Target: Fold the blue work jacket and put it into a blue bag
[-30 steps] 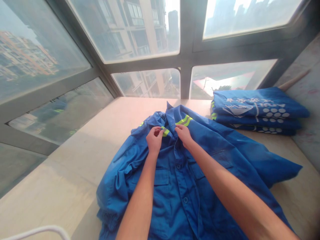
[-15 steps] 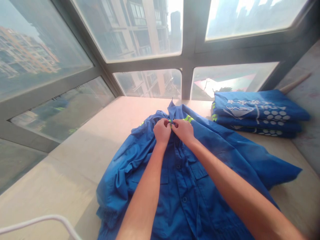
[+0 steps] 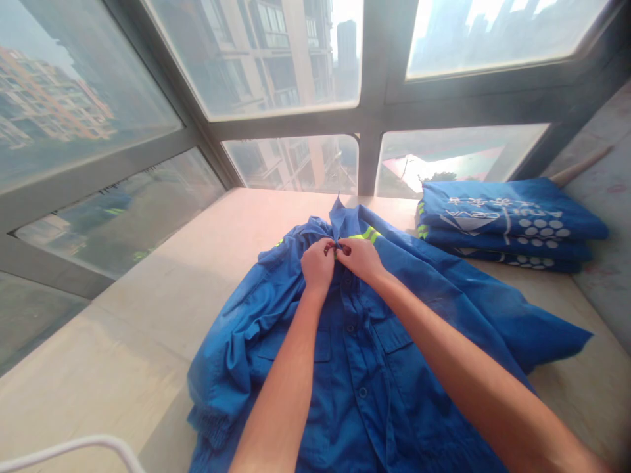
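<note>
A blue work jacket (image 3: 296,374) with yellow-green stripes lies front up on the pale ledge, its collar pointing toward the window. Both hands meet at the top of its front opening, just under the collar. My left hand (image 3: 318,263) pinches one edge of the placket, fingers curled in. Close against it, my right hand (image 3: 361,258) pinches the other edge between thumb and fingers. Whatever sits right between the fingertips is too small to make out. Below the hands, several round buttons (image 3: 350,328) run down the placket.
Folded blue garments (image 3: 507,213) with white print are stacked at the right, near the wall. A stick-like wooden handle (image 3: 582,166) shows behind them. A white cable (image 3: 89,443) curves across the lower left of the ledge (image 3: 123,315). Framed windows (image 3: 290,164) close off the back and left.
Both hands stay at the collar with only slight finger movement, their fingertips a little lower. The jacket and the folded stack lie as before.
</note>
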`<state>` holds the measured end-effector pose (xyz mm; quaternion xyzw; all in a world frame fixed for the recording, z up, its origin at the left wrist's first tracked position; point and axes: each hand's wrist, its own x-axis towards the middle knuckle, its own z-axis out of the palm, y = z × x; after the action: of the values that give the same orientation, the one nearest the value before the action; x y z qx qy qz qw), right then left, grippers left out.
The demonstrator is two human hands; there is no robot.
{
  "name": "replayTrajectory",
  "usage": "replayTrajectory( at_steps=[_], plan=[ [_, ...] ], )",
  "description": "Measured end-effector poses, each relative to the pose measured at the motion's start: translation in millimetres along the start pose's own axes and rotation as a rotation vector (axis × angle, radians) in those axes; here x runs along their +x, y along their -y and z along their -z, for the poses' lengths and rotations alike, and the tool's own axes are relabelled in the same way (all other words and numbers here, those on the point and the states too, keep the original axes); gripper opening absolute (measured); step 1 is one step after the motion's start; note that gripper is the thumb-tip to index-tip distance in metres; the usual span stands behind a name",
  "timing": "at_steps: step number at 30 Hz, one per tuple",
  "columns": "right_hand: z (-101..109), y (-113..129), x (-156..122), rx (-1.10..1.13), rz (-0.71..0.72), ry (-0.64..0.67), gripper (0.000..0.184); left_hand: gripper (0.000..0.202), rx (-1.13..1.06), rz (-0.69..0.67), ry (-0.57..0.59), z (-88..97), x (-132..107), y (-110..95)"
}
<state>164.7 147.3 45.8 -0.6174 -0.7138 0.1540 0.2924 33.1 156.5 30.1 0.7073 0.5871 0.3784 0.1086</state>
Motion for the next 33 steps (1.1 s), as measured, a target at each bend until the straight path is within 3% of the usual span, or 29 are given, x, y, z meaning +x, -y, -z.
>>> replayTrajectory(
  at_steps=[13, 18, 22, 25, 33],
  plan=[
    [-1.7, 1.2, -7.2, -0.166, 0.048, 0.061, 0.023, 0.016, 0.022, 0.001, 0.047, -0.2, -5.1, -1.8],
    [-1.4, 5.5, -11.7, -0.19, 0.097, 0.086, 0.025, 0.017, -0.199, 0.074, 0.032, -4.7, -5.6, 3.4],
    [-2.4, 4.1, -15.1, -0.134, 0.152, 0.101, 0.024, 0.008, -0.383, 0.175, 0.001, -12.9, -5.1, 13.9],
    [-6.2, -1.0, -16.0, -0.052, 0.181, 0.088, 0.026, 0.013, -0.409, 0.211, -0.019, -18.4, -4.2, 20.5],
    [-19.1, -13.7, -15.9, 0.125, 0.047, 0.025, 0.035, 0.003, -0.393, 0.224, -0.015, -16.8, -5.0, 15.4]
  ],
)
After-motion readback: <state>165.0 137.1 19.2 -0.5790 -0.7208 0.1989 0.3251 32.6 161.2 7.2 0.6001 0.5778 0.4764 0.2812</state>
